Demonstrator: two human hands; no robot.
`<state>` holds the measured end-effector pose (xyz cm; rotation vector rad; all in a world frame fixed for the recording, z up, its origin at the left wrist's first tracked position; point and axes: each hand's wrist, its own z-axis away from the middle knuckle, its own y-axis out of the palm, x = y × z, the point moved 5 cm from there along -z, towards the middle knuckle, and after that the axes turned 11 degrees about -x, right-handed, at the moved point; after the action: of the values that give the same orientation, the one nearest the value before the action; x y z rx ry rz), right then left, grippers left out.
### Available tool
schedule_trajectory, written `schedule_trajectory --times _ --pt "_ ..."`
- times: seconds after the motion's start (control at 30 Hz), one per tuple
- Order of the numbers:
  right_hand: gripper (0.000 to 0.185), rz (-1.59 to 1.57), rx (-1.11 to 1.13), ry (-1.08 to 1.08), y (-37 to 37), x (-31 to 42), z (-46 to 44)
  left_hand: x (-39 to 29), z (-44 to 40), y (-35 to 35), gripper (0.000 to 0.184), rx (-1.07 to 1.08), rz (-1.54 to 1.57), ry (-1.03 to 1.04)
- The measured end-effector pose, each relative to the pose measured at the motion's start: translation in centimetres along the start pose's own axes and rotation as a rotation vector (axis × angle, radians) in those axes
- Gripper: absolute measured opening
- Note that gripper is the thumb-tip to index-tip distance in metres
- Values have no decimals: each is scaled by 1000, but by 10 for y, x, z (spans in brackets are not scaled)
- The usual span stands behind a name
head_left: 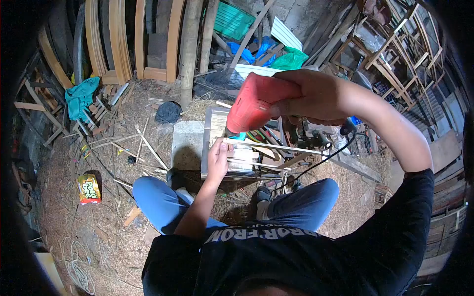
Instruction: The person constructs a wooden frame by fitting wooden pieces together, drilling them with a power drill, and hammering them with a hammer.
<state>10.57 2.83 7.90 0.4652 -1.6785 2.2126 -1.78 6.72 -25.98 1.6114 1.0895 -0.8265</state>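
Note:
A red corded power drill point(254, 101) points downward, and my right hand point(311, 96) is wrapped round its handle. Its tip is over the end of a thin wooden strip point(286, 146). My left hand point(219, 155) pinches that end of the strip, just below the drill's tip. The strip reaches to the right across a low work box point(208, 143) between my knees. More short wooden pieces point(242, 165) lie on the box under the strip. The exact contact between tip and wood is too small to tell.
A black cable point(340, 152) runs from the right side down towards my feet. A yellow snack packet point(89, 189) and scattered wood scraps lie on the ground at left. Curved wooden frames point(118, 39) stand at the back left, stacked wooden frames point(395, 44) at the back right.

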Motion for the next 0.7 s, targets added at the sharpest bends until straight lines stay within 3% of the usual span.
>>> schedule_trajectory --times 0.07,0.17,0.3,0.4,0.7 --pt "41 36 41 -151 2 2 -12 -2 0 0 34 1 -3 2" --pt "41 128 116 -52 -2 33 -8 4 1 -1 33 0 20 -29" --pt "45 168 159 -115 0 42 -20 10 -1 -3 33 5 31 -1" --pt "46 187 171 -144 0 47 -22 16 -1 -3 35 -37 95 -98" --pt "43 244 158 -74 -2 47 -20 5 -1 -3 37 13 -4 -27"
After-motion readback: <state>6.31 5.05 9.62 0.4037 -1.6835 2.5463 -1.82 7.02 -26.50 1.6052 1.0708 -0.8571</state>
